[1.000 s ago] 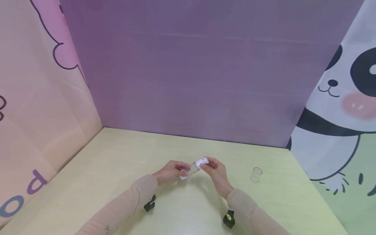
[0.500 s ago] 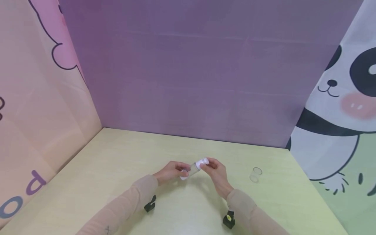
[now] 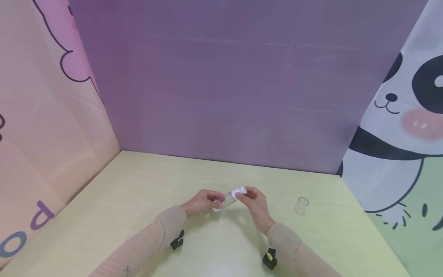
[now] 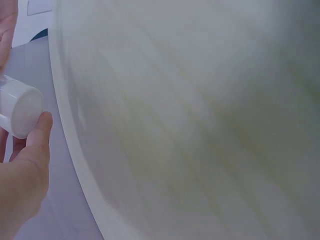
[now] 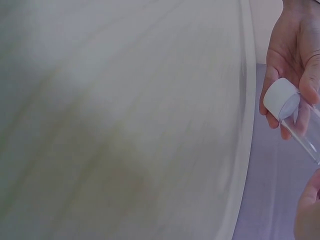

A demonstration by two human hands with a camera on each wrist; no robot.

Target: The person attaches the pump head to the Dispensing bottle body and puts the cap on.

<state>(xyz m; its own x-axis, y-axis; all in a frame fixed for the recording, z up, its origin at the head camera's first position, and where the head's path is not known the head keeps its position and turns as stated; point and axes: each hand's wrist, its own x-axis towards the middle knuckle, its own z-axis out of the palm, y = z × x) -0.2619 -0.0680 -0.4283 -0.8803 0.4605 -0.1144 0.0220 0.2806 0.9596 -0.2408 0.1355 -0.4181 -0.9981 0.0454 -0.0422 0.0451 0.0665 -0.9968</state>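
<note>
Pale table (image 3: 131, 200), both hands gripping one small bottle (image 3: 228, 198).
Nothing moved; left hand (image 3: 200, 202) holds its base, right hand (image 3: 254, 202) its white cap (image 3: 238, 191), seen close from the left wrist.

Head view looks down from above; wrist views sit close, sharing the tabletop (image 3: 138, 200).

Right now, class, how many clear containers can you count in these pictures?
2. One small bottle with white caps, held between the left hand and right hand; one clear cup lying on the table at right.

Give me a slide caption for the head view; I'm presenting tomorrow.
Both hands, left hand and right hand, hold a small clear bottle above the table.
</note>
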